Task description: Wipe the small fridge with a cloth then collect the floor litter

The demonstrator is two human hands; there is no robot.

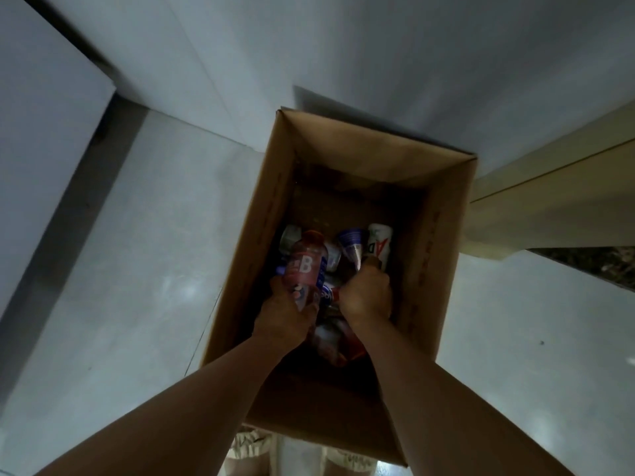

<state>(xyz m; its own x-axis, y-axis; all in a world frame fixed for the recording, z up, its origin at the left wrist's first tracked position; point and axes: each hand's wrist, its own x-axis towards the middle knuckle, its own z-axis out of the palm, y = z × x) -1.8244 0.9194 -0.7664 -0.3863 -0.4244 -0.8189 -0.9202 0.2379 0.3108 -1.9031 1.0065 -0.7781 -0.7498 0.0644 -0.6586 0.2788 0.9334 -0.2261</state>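
Note:
A tall open cardboard box (443, 242) stands on the pale floor below me. Both my arms reach down into it. My left hand (287, 312) grips a pink plastic bottle (305, 266) with a large white letter B on its label, held tilted with its cap pointing away. My right hand (367, 297) is closed in a fist over litter at the box bottom; what it holds is hidden. Beside it lie a blue-and-white paper cup (352, 247), a white can with red lettering (379, 247) and other crumpled wrappers. No fridge or cloth is in view.
A white wall (343, 53) rises behind the box. A white panel with a dark gap (58, 139) runs along the left. A cream cabinet or door edge (556, 187) juts in at the right. My knees in pale shorts (254, 448) show below the box.

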